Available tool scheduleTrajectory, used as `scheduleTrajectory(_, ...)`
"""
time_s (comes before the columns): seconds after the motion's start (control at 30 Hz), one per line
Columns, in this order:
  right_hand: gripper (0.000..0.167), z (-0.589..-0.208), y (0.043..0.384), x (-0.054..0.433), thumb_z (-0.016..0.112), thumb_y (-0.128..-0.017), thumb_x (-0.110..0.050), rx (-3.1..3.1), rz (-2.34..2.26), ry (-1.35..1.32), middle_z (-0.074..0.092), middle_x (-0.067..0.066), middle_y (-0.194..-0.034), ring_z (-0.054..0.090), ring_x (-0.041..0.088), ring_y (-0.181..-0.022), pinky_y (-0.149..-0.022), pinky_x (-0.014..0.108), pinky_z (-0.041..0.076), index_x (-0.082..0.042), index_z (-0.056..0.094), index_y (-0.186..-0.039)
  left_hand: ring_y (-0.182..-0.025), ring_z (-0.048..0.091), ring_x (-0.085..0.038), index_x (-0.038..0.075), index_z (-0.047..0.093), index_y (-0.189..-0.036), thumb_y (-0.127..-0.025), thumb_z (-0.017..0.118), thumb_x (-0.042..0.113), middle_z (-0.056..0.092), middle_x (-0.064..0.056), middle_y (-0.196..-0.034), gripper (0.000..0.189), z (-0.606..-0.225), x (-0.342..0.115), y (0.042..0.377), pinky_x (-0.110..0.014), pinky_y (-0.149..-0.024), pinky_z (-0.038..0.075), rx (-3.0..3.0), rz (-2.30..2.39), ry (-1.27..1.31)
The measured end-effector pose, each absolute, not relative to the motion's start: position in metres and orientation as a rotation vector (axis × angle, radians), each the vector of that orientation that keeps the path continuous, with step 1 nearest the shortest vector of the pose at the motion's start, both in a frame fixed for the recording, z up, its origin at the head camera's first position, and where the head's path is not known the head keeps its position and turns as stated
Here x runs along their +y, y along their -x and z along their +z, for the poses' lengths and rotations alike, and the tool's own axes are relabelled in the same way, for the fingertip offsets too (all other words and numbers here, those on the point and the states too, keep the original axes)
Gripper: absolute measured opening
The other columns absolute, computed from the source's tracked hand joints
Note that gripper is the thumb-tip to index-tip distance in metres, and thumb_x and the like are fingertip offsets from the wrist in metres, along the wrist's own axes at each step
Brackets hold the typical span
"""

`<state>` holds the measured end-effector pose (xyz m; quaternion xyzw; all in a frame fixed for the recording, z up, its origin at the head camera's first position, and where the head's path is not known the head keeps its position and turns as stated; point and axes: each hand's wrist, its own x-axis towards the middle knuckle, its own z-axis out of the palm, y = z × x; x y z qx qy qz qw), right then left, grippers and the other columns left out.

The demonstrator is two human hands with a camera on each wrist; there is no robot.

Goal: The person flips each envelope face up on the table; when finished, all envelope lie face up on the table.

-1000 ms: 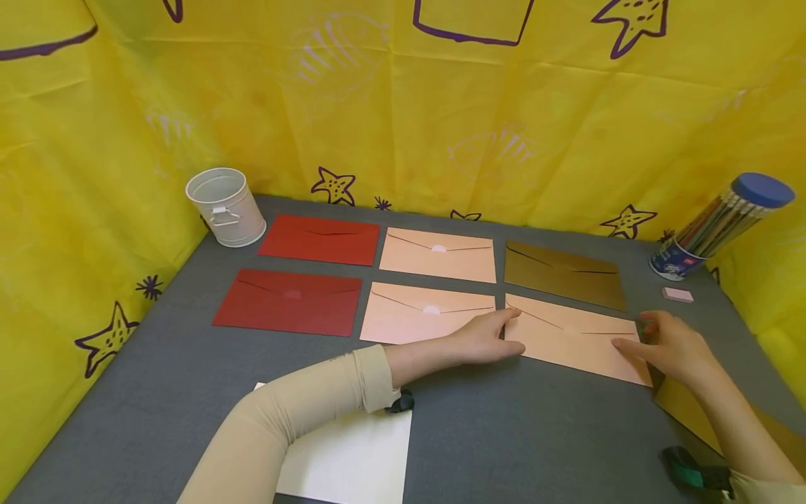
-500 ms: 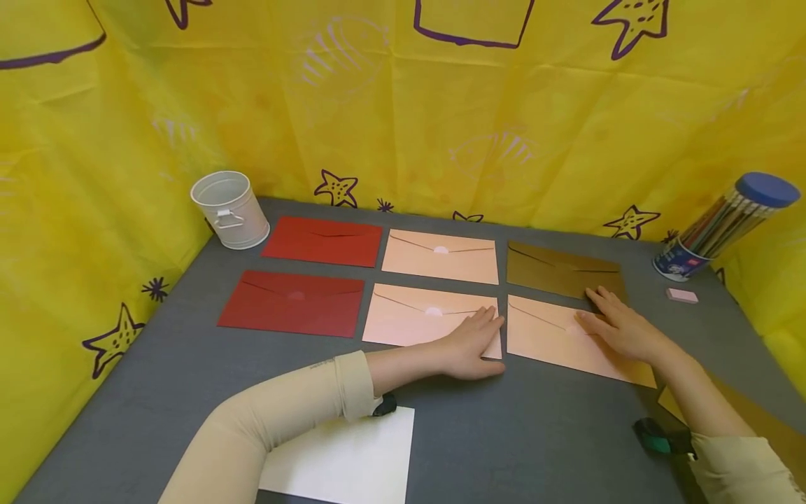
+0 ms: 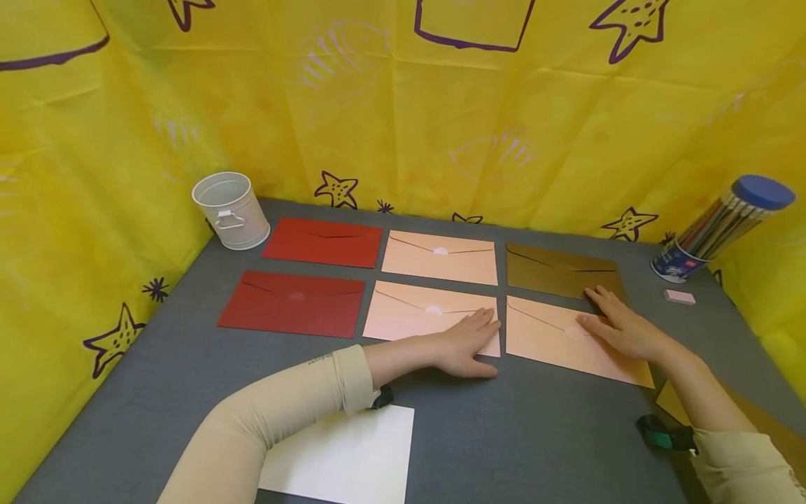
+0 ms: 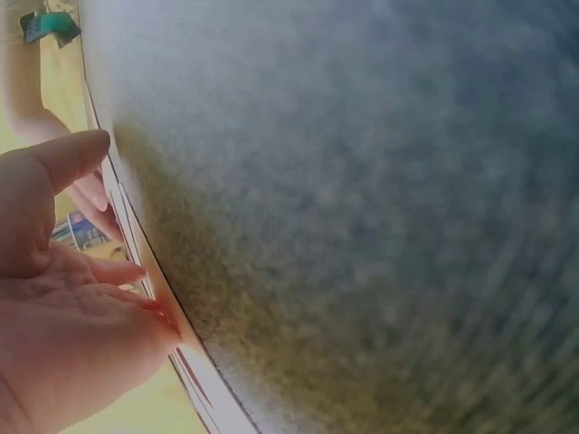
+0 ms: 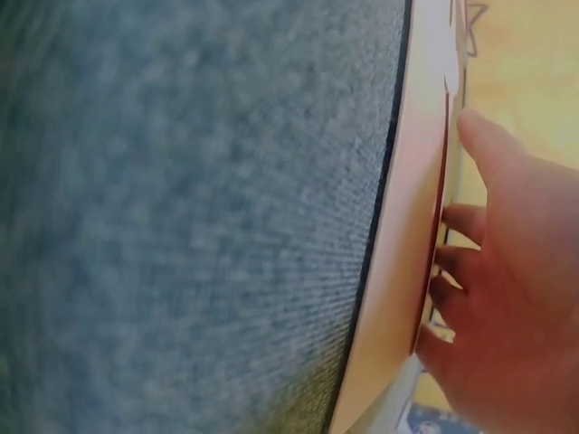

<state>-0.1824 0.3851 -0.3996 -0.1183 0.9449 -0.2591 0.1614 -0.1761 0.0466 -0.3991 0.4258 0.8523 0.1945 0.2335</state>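
Note:
In the head view my left hand (image 3: 464, 346) rests, fingers extended, on the right end of the front middle pale pink envelope (image 3: 399, 315). Its thumb lies off the envelope, toward the tabletop. My right hand (image 3: 623, 332) lies over the front right pale pink envelope (image 3: 541, 332), fingers straight. Its fingertips reach the lower edge of a gold-brown envelope (image 3: 554, 269) behind. A second pale pink envelope (image 3: 441, 264) lies at back middle. To the left are a bright red envelope (image 3: 321, 243) and a darker red envelope (image 3: 292, 308). Both wrist views show extended fingers at an envelope's surface.
A white metal bucket (image 3: 231, 211) stands at the back left. At the back right are a tub of pencils (image 3: 714, 227) and a pink eraser (image 3: 679, 297). White paper (image 3: 352, 455) lies under my left forearm, and a gold sheet (image 3: 777, 427) partly under my right.
My left hand has left the front right envelope's left edge and settled on the middle envelope. My right hand has moved from that envelope's right end leftward onto its upper part.

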Motion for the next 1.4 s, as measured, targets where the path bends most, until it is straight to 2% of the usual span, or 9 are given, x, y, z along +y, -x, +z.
scheduleTrajectory(0.33, 0.082, -0.399, 0.180, 0.374, 0.047, -0.101, -0.043, 2.737, -0.743, 0.322, -0.005, 0.035, -0.155, -0.007, 0.055, -0.139, -0.101, 0.075, 0.003, 0.006, 0.007, -0.153, -0.149, -0.005, -0.025, -0.002, 0.014, -0.154, -0.097, 0.056, 0.036, 0.001, -0.017, -0.162, 0.081, -0.399, 0.041, 0.177, -0.030, -0.117, 0.000, 2.346, 0.519, -1.221)
scheduleTrajectory(0.47, 0.081, -0.392, 0.172, 0.346, 0.049, -0.101, -0.043, 2.766, -0.779, 0.346, -0.004, 0.030, -0.157, -0.005, 0.051, -0.142, -0.100, 0.077, 0.007, 0.002, 0.008, -0.155, -0.149, -0.005, -0.022, 0.001, 0.013, -0.155, -0.097, 0.056, 0.037, 0.001, -0.013, -0.163, 0.080, -0.394, 0.028, 0.175, -0.029, -0.117, 0.002, 2.326, 0.560, -1.254)
scheduleTrajectory(0.63, 0.078, -0.382, 0.155, 0.293, 0.056, -0.098, -0.041, 2.833, -0.786, 0.465, 0.009, 0.024, -0.160, 0.008, 0.047, -0.144, -0.102, 0.073, 0.018, -0.005, 0.018, -0.155, -0.149, 0.001, -0.021, 0.004, 0.018, -0.155, -0.096, 0.058, 0.039, 0.009, -0.011, -0.162, 0.079, -0.380, -0.008, 0.165, -0.035, -0.118, 0.009, 2.299, 0.636, -1.292)
scheduleTrajectory(0.77, 0.076, -0.380, 0.136, 0.250, 0.061, -0.095, -0.042, 2.889, -0.773, 0.642, 0.020, 0.018, -0.159, 0.022, 0.041, -0.143, -0.105, 0.066, 0.026, -0.009, 0.027, -0.154, -0.149, 0.004, -0.018, 0.006, 0.020, -0.155, -0.094, 0.061, 0.044, 0.011, -0.010, -0.163, 0.083, -0.369, -0.047, 0.150, -0.038, -0.117, 0.015, 2.293, 0.629, -1.333)
scheduleTrajectory(0.87, 0.076, -0.381, 0.120, 0.222, 0.061, -0.094, -0.046, 2.903, -0.731, 0.822, 0.025, 0.012, -0.159, 0.026, 0.034, -0.143, -0.106, 0.059, 0.031, -0.012, 0.029, -0.154, -0.148, 0.003, -0.015, 0.009, 0.020, -0.156, -0.092, 0.060, 0.051, 0.008, -0.006, -0.163, 0.086, -0.363, -0.078, 0.135, -0.040, -0.117, 0.019, 2.268, 0.592, -1.346)
scheduleTrajectory(1.07, 0.074, -0.385, 0.089, 0.176, 0.054, -0.096, -0.053, 2.813, -0.615, 1.202, 0.025, 0.003, -0.160, 0.025, 0.021, -0.145, -0.108, 0.048, 0.035, -0.018, 0.026, -0.155, -0.148, 0.008, -0.016, 0.011, 0.019, -0.157, -0.090, 0.054, 0.063, 0.010, -0.003, -0.163, 0.091, -0.368, -0.132, 0.101, -0.042, -0.115, 0.024, 2.218, 0.503, -1.388)
scheduleTrajectory(1.27, 0.070, -0.391, 0.069, 0.150, 0.047, -0.100, -0.050, 2.547, -0.461, 1.665, 0.024, 0.006, -0.160, 0.023, 0.019, -0.146, -0.110, 0.045, 0.032, -0.011, 0.026, -0.155, -0.147, 0.016, -0.018, 0.010, 0.018, -0.156, -0.087, 0.055, 0.067, 0.013, -0.003, -0.163, 0.098, -0.384, -0.161, 0.075, -0.038, -0.112, 0.031, 2.236, 0.385, -1.600)
scheduleTrajectory(1.4, 0.073, -0.395, 0.063, 0.146, 0.040, -0.101, -0.052, 2.425, -0.345, 1.771, 0.021, 0.005, -0.160, 0.020, 0.017, -0.146, -0.112, 0.044, 0.030, -0.008, 0.021, -0.156, -0.147, 0.019, -0.019, 0.005, 0.020, -0.155, -0.085, 0.053, 0.070, 0.017, -0.007, -0.162, 0.101, -0.393, -0.163, 0.069, -0.036, -0.112, 0.030, 2.301, 0.261, -1.780)
